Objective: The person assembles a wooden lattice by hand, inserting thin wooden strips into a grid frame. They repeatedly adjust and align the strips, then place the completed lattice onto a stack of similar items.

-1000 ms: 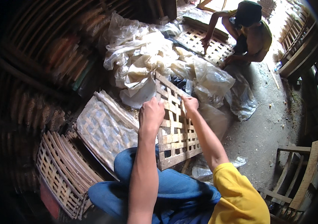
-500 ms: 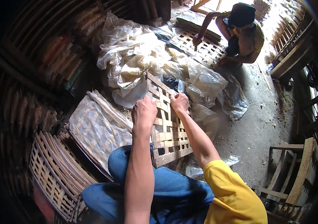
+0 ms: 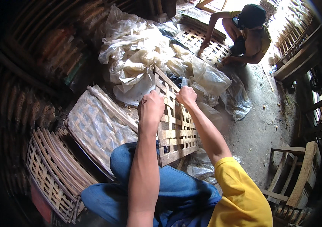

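Note:
A woven bamboo tray (image 3: 178, 133) with a wooden frame stands tilted in front of my bent knees. My left hand (image 3: 151, 108) is closed around its left edge, and my right hand (image 3: 186, 95) grips the opposite edge. Its far corner reaches the crumpled heap of translucent plastic sheets (image 3: 130, 41). Left of my left forearm lies another tray covered by a cloudy plastic sheet (image 3: 100, 126). Fingertips of both hands are hidden behind the frame or turned away.
At the lower left is a stack of woven trays (image 3: 53, 176). A wooden frame (image 3: 301, 174) stands at the lower right on the grey floor (image 3: 261, 125). Farther off, a crouching person (image 3: 251, 41) handles another woven tray (image 3: 215, 54). Loose plastic (image 3: 202, 166) lies beyond my knees.
Both hands and the woven tray have shifted slightly up and to the right in the picture. My grip stays the same. The other person's reaching hand has moved slightly lower over their tray.

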{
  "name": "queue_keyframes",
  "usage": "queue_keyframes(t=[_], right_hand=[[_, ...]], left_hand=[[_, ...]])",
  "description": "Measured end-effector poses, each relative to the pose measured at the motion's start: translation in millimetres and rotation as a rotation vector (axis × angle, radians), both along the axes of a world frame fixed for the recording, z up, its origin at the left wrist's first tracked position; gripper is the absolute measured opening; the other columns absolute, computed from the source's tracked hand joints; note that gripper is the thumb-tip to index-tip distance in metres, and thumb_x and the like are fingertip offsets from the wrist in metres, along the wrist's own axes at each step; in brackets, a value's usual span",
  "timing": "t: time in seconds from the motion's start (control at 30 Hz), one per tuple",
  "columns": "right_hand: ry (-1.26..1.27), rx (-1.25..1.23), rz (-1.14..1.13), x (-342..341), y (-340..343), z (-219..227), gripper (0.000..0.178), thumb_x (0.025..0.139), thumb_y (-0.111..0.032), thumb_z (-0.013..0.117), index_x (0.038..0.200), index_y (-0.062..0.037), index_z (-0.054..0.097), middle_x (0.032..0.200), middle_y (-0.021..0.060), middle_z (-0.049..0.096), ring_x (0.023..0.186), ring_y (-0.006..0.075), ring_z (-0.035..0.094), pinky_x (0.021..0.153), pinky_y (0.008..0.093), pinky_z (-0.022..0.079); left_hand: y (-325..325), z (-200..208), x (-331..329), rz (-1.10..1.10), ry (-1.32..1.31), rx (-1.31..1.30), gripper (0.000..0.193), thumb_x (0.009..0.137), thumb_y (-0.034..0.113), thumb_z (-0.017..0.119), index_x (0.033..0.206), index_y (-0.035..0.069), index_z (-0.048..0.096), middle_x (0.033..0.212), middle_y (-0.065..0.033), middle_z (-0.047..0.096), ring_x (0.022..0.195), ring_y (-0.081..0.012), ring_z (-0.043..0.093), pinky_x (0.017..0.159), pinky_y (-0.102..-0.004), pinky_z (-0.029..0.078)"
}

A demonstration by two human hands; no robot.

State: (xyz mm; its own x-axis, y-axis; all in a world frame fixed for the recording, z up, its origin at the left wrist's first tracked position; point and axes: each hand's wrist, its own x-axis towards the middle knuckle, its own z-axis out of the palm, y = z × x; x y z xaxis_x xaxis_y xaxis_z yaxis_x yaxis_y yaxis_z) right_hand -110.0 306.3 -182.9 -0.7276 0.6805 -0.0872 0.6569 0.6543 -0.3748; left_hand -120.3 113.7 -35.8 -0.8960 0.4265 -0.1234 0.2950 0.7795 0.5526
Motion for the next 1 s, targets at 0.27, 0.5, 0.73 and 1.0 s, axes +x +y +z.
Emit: queue_keyframes(t=[0.27,0.5,0.73,1.0], right_hand=[[0.045,0.112,0.175,-3.6,-10.9,-9.8,0.023,0.081,-0.011,0.061,0.095,-0.0016,0.077,0.104,0.0202,0.072,0.097,0.0376,0.072,0.082,0.0475,0.059],[0.376,-0.26,0.008,36.2,11.1,-45.5,0.029,0.086,-0.029,0.063,0.085,-0.0016,0.07,0.095,0.0204,0.067,0.089,0.0359,0.067,0.083,0.044,0.052],[0.586,-0.386,-0.203,149.8,-70.2,-110.2,0.026,0.096,-0.026,0.062,0.102,-0.0007,0.065,0.1,0.0178,0.065,0.094,0.0319,0.064,0.086,0.0419,0.05],[0.503,-0.438,-0.157,194.3,-70.9,-139.3,0.039,0.1,-0.026,0.056,0.128,0.0014,0.058,0.129,0.0242,0.059,0.124,0.0391,0.054,0.107,0.0449,0.04]], left_hand=[[-5.7,0.8,-5.1,0.02,0.011,-0.051,0.039,0.099,0.034,0.058,0.104,-0.004,0.065,0.103,-0.0325,0.068,0.102,-0.0477,0.066,0.091,-0.0515,0.052],[1.0,13.0,0.1,-0.018,-0.105,0.042,0.043,0.099,0.036,0.058,0.107,-0.006,0.063,0.11,-0.0357,0.065,0.109,-0.0506,0.061,0.096,-0.054,0.048],[-0.8,2.7,-2.3,-0.038,-0.035,0.064,0.042,0.098,0.035,0.058,0.103,-0.007,0.063,0.105,-0.0372,0.065,0.107,-0.0516,0.061,0.094,-0.0543,0.048],[4.8,5.7,-2.6,-0.05,-0.031,0.087,0.043,0.098,0.035,0.059,0.101,-0.007,0.062,0.103,-0.0373,0.064,0.105,-0.0533,0.06,0.093,-0.0552,0.047]])
